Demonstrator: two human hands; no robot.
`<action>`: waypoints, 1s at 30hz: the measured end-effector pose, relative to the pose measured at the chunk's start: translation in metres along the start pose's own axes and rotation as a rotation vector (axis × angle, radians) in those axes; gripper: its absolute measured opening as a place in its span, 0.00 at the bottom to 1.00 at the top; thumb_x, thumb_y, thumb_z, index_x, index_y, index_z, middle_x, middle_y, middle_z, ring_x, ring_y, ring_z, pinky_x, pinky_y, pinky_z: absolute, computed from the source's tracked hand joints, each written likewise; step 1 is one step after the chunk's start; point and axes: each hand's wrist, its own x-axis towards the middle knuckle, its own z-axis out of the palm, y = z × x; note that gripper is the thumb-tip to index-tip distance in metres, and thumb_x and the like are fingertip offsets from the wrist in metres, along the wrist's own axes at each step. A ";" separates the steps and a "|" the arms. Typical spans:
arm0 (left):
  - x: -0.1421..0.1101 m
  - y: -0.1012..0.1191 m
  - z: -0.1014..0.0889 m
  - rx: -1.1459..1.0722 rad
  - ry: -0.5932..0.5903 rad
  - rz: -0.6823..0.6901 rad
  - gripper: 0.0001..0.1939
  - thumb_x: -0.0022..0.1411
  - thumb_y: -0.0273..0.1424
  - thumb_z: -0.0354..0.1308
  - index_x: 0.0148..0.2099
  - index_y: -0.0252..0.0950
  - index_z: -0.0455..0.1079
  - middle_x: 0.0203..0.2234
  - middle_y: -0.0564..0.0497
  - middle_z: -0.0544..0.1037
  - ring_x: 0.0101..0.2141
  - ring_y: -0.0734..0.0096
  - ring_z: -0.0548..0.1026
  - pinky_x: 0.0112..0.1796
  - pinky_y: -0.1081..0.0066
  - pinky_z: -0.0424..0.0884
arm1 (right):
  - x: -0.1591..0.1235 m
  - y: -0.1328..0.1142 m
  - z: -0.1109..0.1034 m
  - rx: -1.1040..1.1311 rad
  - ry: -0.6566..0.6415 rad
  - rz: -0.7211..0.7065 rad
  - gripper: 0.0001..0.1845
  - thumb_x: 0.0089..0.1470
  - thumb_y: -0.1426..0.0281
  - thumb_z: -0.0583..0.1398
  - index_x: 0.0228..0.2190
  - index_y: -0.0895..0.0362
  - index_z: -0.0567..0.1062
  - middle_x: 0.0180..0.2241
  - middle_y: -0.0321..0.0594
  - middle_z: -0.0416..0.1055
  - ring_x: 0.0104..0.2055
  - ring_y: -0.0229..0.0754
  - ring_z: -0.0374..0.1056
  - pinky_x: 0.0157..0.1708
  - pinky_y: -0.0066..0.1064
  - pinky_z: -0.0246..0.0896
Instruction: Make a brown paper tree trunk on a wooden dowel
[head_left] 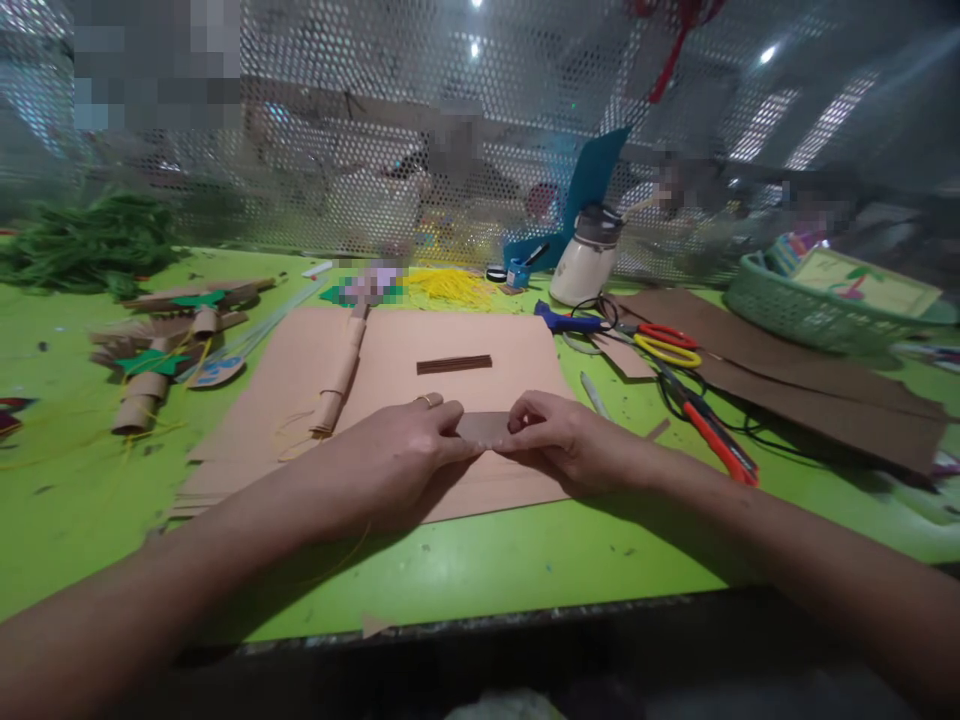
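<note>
Between my two hands lies a small brown paper strip (484, 428), on top of a stack of light tan paper sheets (480, 335). My left hand (409, 445), with a ring on one finger, pinches the strip's left end. My right hand (559, 435) pinches its right end with curled fingers. The thumbs nearly meet at the strip's near edge. Just beyond sits a dark brown pleated paper strip (454, 364), resting on the sheets. To the left of it lies a rolled tan paper tube (341, 375) with yellow string near its lower end.
Paper figures with green stars (154, 362) and green yarn (90, 240) occupy the left. At right are a blue glue gun (574, 320), scissors (667, 345), a red utility knife (720, 440), brown sheets (787, 380) and a green basket (810, 310). A white jug (589, 260) stands behind.
</note>
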 end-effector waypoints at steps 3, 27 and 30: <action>0.002 -0.003 0.001 0.077 0.000 0.075 0.11 0.65 0.26 0.49 0.38 0.39 0.72 0.26 0.49 0.66 0.27 0.67 0.61 0.28 0.67 0.53 | 0.000 0.002 -0.004 -0.059 -0.033 -0.056 0.11 0.61 0.69 0.58 0.43 0.53 0.79 0.37 0.43 0.69 0.35 0.39 0.65 0.34 0.30 0.62; -0.030 -0.010 -0.001 -0.162 -0.009 0.036 0.15 0.70 0.25 0.44 0.44 0.32 0.72 0.38 0.43 0.72 0.40 0.64 0.68 0.40 0.64 0.66 | -0.026 -0.011 -0.006 -0.283 -0.033 -0.043 0.15 0.62 0.78 0.52 0.43 0.62 0.77 0.48 0.51 0.74 0.45 0.48 0.63 0.43 0.43 0.68; -0.027 -0.009 -0.005 -0.164 -0.009 0.076 0.14 0.69 0.24 0.44 0.39 0.32 0.72 0.34 0.44 0.72 0.38 0.65 0.69 0.39 0.66 0.66 | -0.025 -0.014 -0.009 -0.276 -0.029 -0.027 0.15 0.63 0.77 0.51 0.42 0.62 0.77 0.47 0.51 0.74 0.45 0.47 0.63 0.42 0.42 0.67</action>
